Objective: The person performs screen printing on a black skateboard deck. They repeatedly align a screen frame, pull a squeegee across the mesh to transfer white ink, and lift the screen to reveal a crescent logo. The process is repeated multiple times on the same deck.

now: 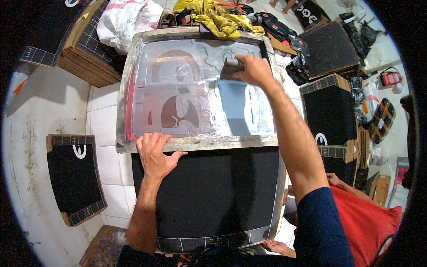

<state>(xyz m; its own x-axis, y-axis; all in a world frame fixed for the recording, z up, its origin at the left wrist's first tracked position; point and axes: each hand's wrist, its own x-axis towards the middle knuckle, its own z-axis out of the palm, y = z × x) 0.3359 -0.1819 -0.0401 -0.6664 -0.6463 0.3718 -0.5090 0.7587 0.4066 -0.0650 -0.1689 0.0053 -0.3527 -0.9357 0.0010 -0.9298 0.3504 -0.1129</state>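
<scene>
A white curved emblem (80, 151) marks the black panel (71, 182) at left; a similar one sits near the near end of the black stack (329, 109) at right. The far-right dark sheet (315, 10) bears white characters, perhaps lettering, too small to tell. The framed screen (147, 93) shows stencil shapes.

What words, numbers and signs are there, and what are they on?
I won't copy writing, only say where it is.
White letters on the far top-right black panel.
White curved sign on the lower-left black panel.
Another sign on the right black panel.
Outlines on the printing screen: too faint to read.
Other marks: too small or blurred.
</scene>
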